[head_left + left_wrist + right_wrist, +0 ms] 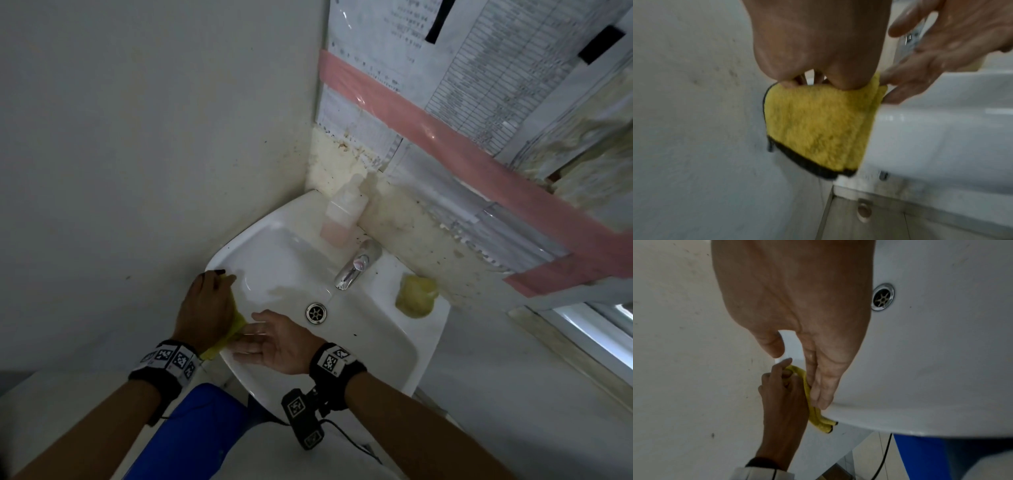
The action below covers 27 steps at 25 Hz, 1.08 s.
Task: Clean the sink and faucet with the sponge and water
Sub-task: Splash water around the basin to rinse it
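Observation:
A white sink (373, 339) is fixed in a wall corner, with a chrome faucet (356, 269) at the back and a drain (315, 312) in the basin. A yellow sponge (416, 297) lies on the ledge right of the faucet. My left hand (219, 284) grips a folded yellow cloth (818, 126) with black trim, which hangs over the sink's left rim (941, 129). My right hand (251, 337) is held flat, its straight fingers (818, 394) pressing the cloth (813, 412) against the rim. In the right wrist view my left hand (783, 382) pinches the cloth's upper fold.
A pale pink soap bottle (342, 216) stands at the sink's back left corner. The white wall (137, 171) runs close along the left rim. Papers with pink tape (445, 137) cover the stained back wall. Blue clothing (191, 431) is below the sink's front edge.

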### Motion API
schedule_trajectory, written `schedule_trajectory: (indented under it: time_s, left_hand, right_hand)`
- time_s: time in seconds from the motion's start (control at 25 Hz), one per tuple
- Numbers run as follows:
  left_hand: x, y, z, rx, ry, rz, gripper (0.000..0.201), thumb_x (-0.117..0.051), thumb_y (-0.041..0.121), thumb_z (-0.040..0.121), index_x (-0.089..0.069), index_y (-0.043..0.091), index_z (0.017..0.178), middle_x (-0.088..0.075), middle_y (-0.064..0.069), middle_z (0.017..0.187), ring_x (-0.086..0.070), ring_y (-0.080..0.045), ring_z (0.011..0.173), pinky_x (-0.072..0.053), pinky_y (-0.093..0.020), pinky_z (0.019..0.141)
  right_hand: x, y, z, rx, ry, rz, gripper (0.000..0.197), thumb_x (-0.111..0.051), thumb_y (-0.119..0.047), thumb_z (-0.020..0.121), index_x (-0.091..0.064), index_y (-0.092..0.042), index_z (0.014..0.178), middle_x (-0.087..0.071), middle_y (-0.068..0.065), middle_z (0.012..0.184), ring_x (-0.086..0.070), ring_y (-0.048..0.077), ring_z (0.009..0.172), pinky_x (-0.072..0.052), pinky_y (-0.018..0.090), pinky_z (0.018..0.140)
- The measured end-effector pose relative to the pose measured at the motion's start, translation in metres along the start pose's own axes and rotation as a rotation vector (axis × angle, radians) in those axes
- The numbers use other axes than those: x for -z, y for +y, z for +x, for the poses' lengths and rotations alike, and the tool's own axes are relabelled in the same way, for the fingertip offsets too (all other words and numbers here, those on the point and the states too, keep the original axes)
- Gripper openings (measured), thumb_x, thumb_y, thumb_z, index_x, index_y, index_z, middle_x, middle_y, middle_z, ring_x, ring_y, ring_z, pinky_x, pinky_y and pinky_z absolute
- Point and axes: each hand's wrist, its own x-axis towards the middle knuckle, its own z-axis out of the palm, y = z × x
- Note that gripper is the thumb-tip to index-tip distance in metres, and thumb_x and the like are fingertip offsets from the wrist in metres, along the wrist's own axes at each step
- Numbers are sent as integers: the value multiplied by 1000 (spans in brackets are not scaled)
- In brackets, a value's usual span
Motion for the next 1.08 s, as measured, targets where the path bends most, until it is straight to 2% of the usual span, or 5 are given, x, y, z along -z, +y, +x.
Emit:
schedule_trajectory:
  time_s: [0.12,0.36,0.52,0.92,1.08]
  left_hand:
    - [-18,0,-13,-37,-20,34,61,-72,31,76,-62,-4,124,-58,-26,121,-56,-43,102,-47,-55,88]
    - [-15,6,-12,-67,145,-14,29,-55,23,90,-64,1,108,-61,-19,110,-56,-36,91,-45,-50,80]
    - [-20,19,-4,-203,227,-103,24,-46,19,94,-66,6,99,-63,-11,107,-57,-33,92,-45,-46,82]
    - [-58,63,-20,-345,-29,-262,39,-34,31,104,-67,12,101,-65,-3,99,-63,-19,81,-55,-32,70]
    - [-61,66,-23,-392,-80,-299,43,-26,36,107,-63,17,96,-59,2,92,-57,-13,71,-50,-28,61]
  right_hand:
    - [24,-3,-1,15,108,-71,39,-52,-26,104,-57,7,123,-57,29,134,-59,39,124,-48,49,108]
    - [101,-43,-21,348,384,426,29,-45,-17,104,-61,7,104,-66,31,118,-63,41,116,-59,50,85]
    - [108,-65,-23,458,319,598,29,-45,-14,107,-59,8,121,-68,29,122,-72,37,106,-62,48,84]
    - [96,-79,-29,474,43,745,34,-41,-11,107,-59,11,124,-65,32,123,-72,43,100,-62,49,80]
    - [99,-71,-52,385,3,585,45,-76,-2,82,-62,15,121,-63,32,128,-71,41,107,-62,46,84]
